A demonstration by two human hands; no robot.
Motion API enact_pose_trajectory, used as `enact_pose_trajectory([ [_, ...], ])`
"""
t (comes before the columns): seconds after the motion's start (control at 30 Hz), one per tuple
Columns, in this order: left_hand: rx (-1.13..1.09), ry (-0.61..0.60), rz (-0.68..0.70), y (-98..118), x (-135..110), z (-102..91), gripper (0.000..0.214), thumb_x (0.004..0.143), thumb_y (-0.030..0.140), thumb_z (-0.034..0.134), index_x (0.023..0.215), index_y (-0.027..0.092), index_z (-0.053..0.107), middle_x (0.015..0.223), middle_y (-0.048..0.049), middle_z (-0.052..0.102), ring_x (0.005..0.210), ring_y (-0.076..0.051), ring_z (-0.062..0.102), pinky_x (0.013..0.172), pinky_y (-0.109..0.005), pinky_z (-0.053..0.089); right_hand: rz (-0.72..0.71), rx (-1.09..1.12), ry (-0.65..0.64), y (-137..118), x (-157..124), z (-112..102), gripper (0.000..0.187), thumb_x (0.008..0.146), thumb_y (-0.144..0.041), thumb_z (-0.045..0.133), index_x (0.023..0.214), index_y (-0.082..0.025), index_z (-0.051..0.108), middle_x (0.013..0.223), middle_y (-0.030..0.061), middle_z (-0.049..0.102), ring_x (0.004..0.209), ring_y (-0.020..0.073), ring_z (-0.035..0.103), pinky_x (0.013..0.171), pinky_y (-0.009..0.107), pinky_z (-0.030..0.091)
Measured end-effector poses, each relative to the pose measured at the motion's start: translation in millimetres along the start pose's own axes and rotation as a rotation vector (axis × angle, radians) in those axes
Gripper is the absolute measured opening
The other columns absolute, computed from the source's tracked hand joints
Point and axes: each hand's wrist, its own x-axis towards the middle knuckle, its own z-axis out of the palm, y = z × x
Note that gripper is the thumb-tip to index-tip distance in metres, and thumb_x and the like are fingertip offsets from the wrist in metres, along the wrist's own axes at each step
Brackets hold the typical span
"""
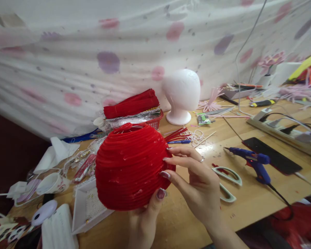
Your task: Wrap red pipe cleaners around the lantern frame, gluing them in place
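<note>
A round red form (131,166), wound all over with red fuzzy cord, is held up above the wooden table (248,200). My left hand (145,221) grips it from below, thumb pressed against its lower right side. My right hand (191,180) is beside it on the right, fingers stretched out with their tips touching the red surface. A ring shows on one right finger. Loose red cord ends (176,134) stick out behind the form.
A blue glue gun (254,164) and scissors (226,183) lie right of my hands. A white foam head (181,95) stands at the back beside a red basket (145,119) with red cord bundles. A white bead tray (89,209), cup (53,183), phone (272,155) and power strip (280,133) surround them.
</note>
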Motion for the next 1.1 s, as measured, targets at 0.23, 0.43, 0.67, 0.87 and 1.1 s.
enact_pose_trajectory([
  [0.23, 0.241, 0.041, -0.038, 0.9, -13.2, -0.6, 0.040, 0.060, 0.042, 0.092, 0.093, 0.025, 0.079, 0.103, -0.0048, 0.079, 0.107, -0.029, 0.072, 0.102, -0.039, 0.056, 0.149, 0.147, -0.007, -6.3, 2.9, -3.4, 0.004, 0.086, -0.026, 0.077, 0.084, -0.028, 0.074, 0.106, 0.0001, 0.066, 0.105, 0.0160, 0.062, 0.094, 0.031, 0.048],
  [0.43, 0.276, 0.020, 0.039, 2.7, -13.6, 7.4, 0.042, 0.061, 0.054, 0.089, 0.086, 0.021, 0.079, 0.087, -0.0067, 0.079, 0.093, -0.029, 0.074, 0.094, -0.039, 0.059, 0.241, 0.150, -0.133, -10.0, 6.6, -9.9, 0.011, 0.090, -0.028, 0.070, 0.081, -0.024, 0.068, 0.106, 0.0012, 0.061, 0.108, 0.0156, 0.058, 0.097, 0.030, 0.043],
  [0.67, 0.226, 0.110, 0.101, -14.0, 1.7, -8.5, 0.046, 0.064, 0.056, 0.086, 0.093, 0.022, 0.077, 0.087, -0.0063, 0.078, 0.095, -0.029, 0.073, 0.100, -0.046, 0.054, 0.361, 0.517, 0.260, 7.8, 15.5, -43.3, 0.009, 0.084, -0.035, 0.078, 0.083, -0.029, 0.072, 0.088, -0.0058, 0.071, 0.086, 0.0094, 0.065, 0.085, 0.025, 0.051],
  [0.87, 0.127, 0.078, 0.167, -13.7, 3.8, -1.9, 0.052, 0.069, 0.053, 0.084, 0.115, 0.034, 0.071, 0.109, -0.0028, 0.077, 0.102, -0.027, 0.072, 0.092, -0.043, 0.060, 0.159, 0.727, 0.848, -7.0, 32.2, -84.4, 0.028, 0.093, -0.015, 0.065, 0.067, -0.025, 0.064, 0.055, -0.0134, 0.052, 0.048, -0.0021, 0.046, 0.063, 0.015, 0.044],
  [1.1, -0.080, -0.033, 0.112, 16.4, -3.7, 23.6, 0.073, 0.059, 0.037, 0.094, 0.125, 0.048, 0.063, 0.122, 0.0007, 0.074, 0.102, -0.025, 0.073, 0.072, -0.032, 0.065, 0.241, 0.399, 0.620, 9.2, 17.5, -55.4, 0.035, 0.081, -0.022, 0.081, 0.112, -0.026, 0.067, 0.098, 0.0001, 0.079, 0.084, 0.0159, 0.076, 0.070, 0.026, 0.061],
])
